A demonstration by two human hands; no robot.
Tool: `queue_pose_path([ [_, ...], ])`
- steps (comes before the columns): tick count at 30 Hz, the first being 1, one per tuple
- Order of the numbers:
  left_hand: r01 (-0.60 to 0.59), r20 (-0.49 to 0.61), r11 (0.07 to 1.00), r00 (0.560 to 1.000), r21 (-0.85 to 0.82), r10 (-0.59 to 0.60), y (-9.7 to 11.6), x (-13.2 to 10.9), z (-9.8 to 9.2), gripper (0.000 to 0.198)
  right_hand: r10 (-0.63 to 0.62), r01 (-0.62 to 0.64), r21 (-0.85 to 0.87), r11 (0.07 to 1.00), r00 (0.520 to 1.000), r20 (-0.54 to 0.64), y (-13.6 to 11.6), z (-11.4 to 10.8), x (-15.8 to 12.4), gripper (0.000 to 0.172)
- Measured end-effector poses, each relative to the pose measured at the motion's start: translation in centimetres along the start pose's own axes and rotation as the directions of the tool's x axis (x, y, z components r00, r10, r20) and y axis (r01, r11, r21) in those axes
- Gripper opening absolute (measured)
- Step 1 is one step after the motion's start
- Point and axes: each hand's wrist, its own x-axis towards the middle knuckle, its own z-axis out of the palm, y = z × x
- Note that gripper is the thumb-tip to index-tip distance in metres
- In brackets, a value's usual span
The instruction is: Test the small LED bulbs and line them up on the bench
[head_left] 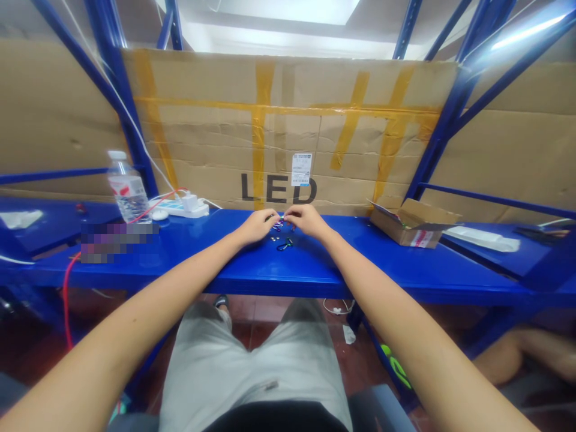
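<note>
- my left hand (258, 227) and right hand (310, 222) pinched some tiny shiny piece (282, 218), couldn't tell what
- greenish clip (288, 243) lay near, my side of the fingers

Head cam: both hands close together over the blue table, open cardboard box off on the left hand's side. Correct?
Wrong side for the box. The head view shows the left hand and right hand close together over the blue table, with the open cardboard box off on the right hand's side.

a water bottle (129, 195) stands near a power strip (179, 207); taped cardboard (211, 144) rises behind.
</note>
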Motion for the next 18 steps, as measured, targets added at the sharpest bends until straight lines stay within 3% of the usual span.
queue_pose_path([
  [4,0.044,0.039,0.998,0.998,0.049,-0.046,0.2,0.1,0.2,0.042,-0.076,0.076,-0.097,0.992,0.997,0.004,0.0,0.2,-0.2,0.012],
  [10,-0.024,0.035,0.996,0.999,0.089,0.021,0.0,-0.4,0.2,0.017,-0.113,0.123,-0.212,0.970,0.992,0.055,-0.8,0.3,-0.6,0.015],
  [18,-0.115,0.029,0.980,0.993,0.164,0.112,0.6,-0.4,0.2,0.017,-0.110,0.115,-0.152,0.982,0.993,0.042,-0.9,0.5,-0.5,0.014],
])
